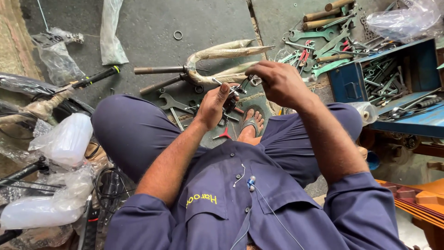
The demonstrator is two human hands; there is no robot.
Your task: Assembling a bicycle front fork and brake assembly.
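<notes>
Left hand (213,104) curled tight around a small dark metal brake part (231,95), held above the knees. Right hand (276,81) pinching the part's upper end, fingers narrow, a thin cable loop beside them. Just beyond, on rough grey concrete: a wrapped bicycle fork (222,62) with 2 tapering legs and a bare steel tube. Flat spanner (169,102) below it. Dented blue metal toolbox (351,83) at right, crammed with wrenches.
</notes>
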